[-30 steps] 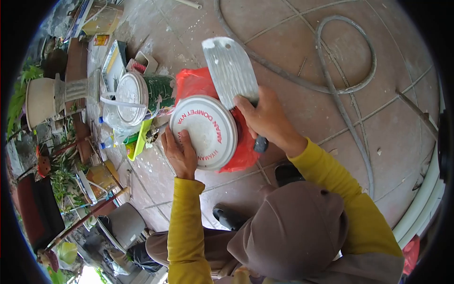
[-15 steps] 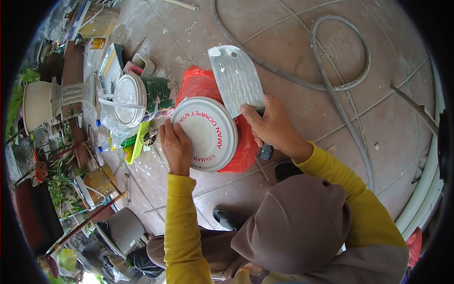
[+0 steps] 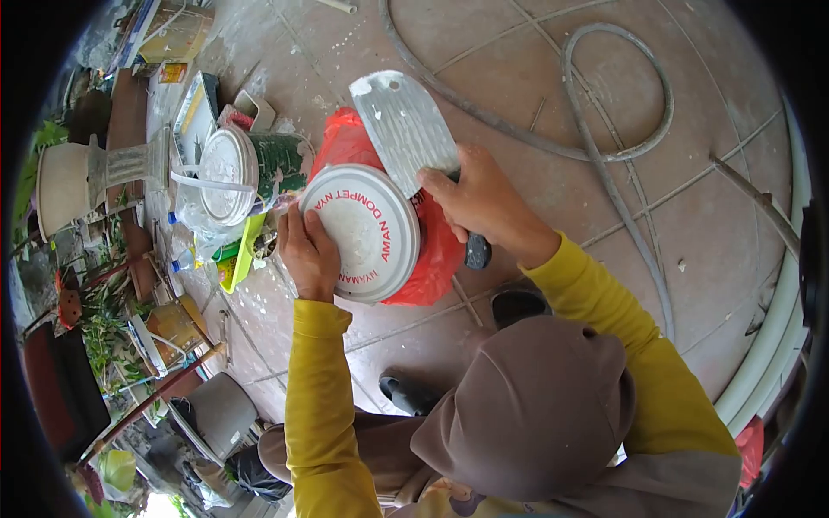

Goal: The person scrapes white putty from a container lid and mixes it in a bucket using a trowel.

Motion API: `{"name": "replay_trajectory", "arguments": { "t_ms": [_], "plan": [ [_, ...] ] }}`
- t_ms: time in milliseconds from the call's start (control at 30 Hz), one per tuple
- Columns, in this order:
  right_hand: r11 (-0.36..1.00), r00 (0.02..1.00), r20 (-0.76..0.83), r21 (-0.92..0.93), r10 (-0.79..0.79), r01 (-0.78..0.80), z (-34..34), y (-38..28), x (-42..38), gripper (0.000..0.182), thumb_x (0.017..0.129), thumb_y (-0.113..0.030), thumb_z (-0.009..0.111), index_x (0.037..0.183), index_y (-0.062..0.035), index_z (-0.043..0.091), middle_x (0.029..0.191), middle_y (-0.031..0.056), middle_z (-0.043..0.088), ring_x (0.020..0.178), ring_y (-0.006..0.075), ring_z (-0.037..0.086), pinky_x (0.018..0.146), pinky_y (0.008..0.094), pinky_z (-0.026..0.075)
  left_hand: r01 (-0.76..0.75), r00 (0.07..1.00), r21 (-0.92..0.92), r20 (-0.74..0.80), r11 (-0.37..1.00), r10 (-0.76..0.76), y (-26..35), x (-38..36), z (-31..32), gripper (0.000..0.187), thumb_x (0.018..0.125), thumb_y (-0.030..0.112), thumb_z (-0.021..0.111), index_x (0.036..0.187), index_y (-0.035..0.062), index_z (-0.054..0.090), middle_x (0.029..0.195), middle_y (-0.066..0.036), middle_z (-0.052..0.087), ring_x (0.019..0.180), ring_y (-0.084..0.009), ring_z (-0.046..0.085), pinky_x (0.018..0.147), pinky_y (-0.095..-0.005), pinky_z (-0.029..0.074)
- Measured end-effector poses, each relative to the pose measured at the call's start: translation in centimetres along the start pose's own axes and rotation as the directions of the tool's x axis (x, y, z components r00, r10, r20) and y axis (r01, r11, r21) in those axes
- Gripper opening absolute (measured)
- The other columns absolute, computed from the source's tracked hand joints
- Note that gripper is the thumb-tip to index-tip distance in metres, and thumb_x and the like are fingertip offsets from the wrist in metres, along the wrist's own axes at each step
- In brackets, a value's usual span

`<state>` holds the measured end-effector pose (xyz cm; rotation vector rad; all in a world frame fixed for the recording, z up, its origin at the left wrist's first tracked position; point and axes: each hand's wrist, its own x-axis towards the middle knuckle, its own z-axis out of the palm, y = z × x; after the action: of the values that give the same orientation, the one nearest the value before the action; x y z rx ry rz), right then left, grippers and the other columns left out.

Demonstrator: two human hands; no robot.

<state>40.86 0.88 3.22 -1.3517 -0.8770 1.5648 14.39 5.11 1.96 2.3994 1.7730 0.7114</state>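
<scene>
A round white bucket lid [image 3: 358, 246] with red lettering tops a bucket standing partly in a red plastic bag [image 3: 347, 142]. My left hand [image 3: 308, 259] grips the lid's left rim, with its fingers curled over the edge. In my right hand [image 3: 496, 203] is a cleaver [image 3: 401, 129], its dark handle closed in my fist and the end poking out below. The wide blade is smeared with white and slants up to the left. Its lower edge meets the lid's upper right rim in this view.
Left of the bucket stands a dark green pail with a white lid [image 3: 227, 177], beside a yellow-green plastic tray [image 3: 242, 255]. A grey hose [image 3: 596, 151] loops across the tiled floor on the right. Plants and pots crowd the far left, and pale pipes [image 3: 781, 332] curve along the right edge.
The cleaver blade has swung leftward relative to the lid, with my right hand moving along. My left hand stays at the lid's left rim. The whole view has shifted slightly.
</scene>
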Motion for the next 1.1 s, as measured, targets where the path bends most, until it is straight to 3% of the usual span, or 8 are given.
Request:
{"name": "replay_trajectory", "arguments": {
  "t_ms": [133,233,400,533,633,733,900,1100],
  "plan": [
    [0.992,0.985,-0.117,-0.017,-0.128,0.127,0.4,1.0,-1.9,0.024,0.09,-0.015,0.056,0.079,0.006,0.056,0.055,0.0118,0.059,0.036,0.0183,0.055,0.035,0.0333,0.043,-0.086,0.996,-0.033,0.004,0.996,0.086,0.3,0.9,0.1,0.031,0.096,0.016,0.049,0.109,-0.0099,0.059,0.095,-0.026,0.059,0.083,-0.0438,0.058,0.074,-0.0476,0.047],
    [0.999,0.991,-0.132,0.037,-0.026,0.031,0.8,1.2,-0.2,0.023,0.09,-0.015,0.056,0.08,0.0058,0.056,0.054,0.0117,0.058,0.036,0.019,0.055,0.035,0.0343,0.043,-0.077,0.996,-0.055,0.043,0.996,0.079,0.6,0.1,0.0,0.031,0.095,0.017,0.05,0.109,-0.0092,0.059,0.095,-0.026,0.059,0.083,-0.0439,0.058,0.075,-0.0475,0.047],
    [0.991,0.981,-0.189,0.109,-0.049,0.07,1.9,0.7,1.6,0.021,0.093,-0.014,0.056,0.083,0.0036,0.056,0.054,0.0055,0.055,0.035,0.0124,0.05,0.033,0.0288,0.038,-0.096,0.995,0.029,0.028,0.995,0.095,0.8,0.9,0.2,0.03,0.095,0.017,0.05,0.11,-0.0079,0.059,0.096,-0.026,0.06,0.085,-0.044,0.059,0.075,-0.0469,0.048],
    [0.978,0.972,-0.232,0.192,-0.033,0.079,2.6,1.3,0.6,0.02,0.093,-0.013,0.057,0.083,0.0039,0.056,0.054,0.0052,0.054,0.035,0.0121,0.049,0.033,0.0284,0.038,0.102,0.991,0.0,-0.082,0.995,-0.102,1.3,0.0,0.5,0.033,0.097,0.021,0.051,0.109,-0.0079,0.061,0.101,-0.025,0.062,0.09,-0.0401,0.061,0.079,-0.0449,0.049],
    [0.971,0.965,-0.249,0.197,-0.081,0.133,2.7,1.5,1.1,0.02,0.093,-0.013,0.057,0.083,0.0036,0.056,0.053,0.0046,0.053,0.035,0.012,0.049,0.033,0.0281,0.037,0.339,0.941,-0.049,0.028,0.94,-0.338,0.6,-1.7,-0.1,0.038,0.097,0.024,0.052,0.115,-0.0084,0.06,0.107,-0.023,0.064,0.093,-0.0346,0.063,0.082,-0.041,0.05],
    [0.978,0.97,-0.216,0.147,-0.111,0.145,2.2,1.6,0.2,0.02,0.094,-0.014,0.056,0.084,0.0033,0.056,0.053,0.0039,0.052,0.035,0.0117,0.049,0.033,0.0278,0.037,0.443,0.887,-0.343,0.03,0.828,-0.461,1.5,-2.8,0.3,0.041,0.097,0.024,0.053,0.121,-0.0093,0.058,0.111,-0.023,0.065,0.096,-0.0301,0.065,0.085,-0.037,0.05],
    [0.996,0.997,-0.072,0.076,-0.039,0.045,-0.2,2.3,-3.6,0.022,0.091,-0.013,0.056,0.083,0.008,0.057,0.053,0.0101,0.057,0.034,0.017,0.054,0.032,0.0323,0.041,0.455,0.876,-0.384,0.031,0.803,-0.482,1.3,-2.8,0.4,0.041,0.1,0.025,0.051,0.123,-0.0081,0.058,0.111,-0.021,0.066,0.096,-0.024,0.065,0.084,-0.0344,0.051],
    [0.98,0.981,-0.191,0.191,-0.015,0.052,0.9,1.8,-2.1,0.022,0.092,-0.013,0.057,0.082,0.0075,0.058,0.05,0.0089,0.056,0.035,0.0173,0.055,0.033,0.0319,0.041,0.408,0.908,-0.372,0.065,0.834,-0.415,1.0,-3.0,0.0,0.041,0.099,0.023,0.052,0.123,-0.0098,0.057,0.11,-0.021,0.066,0.094,-0.0241,0.065,0.083,-0.0333,0.051]
  ]
}}
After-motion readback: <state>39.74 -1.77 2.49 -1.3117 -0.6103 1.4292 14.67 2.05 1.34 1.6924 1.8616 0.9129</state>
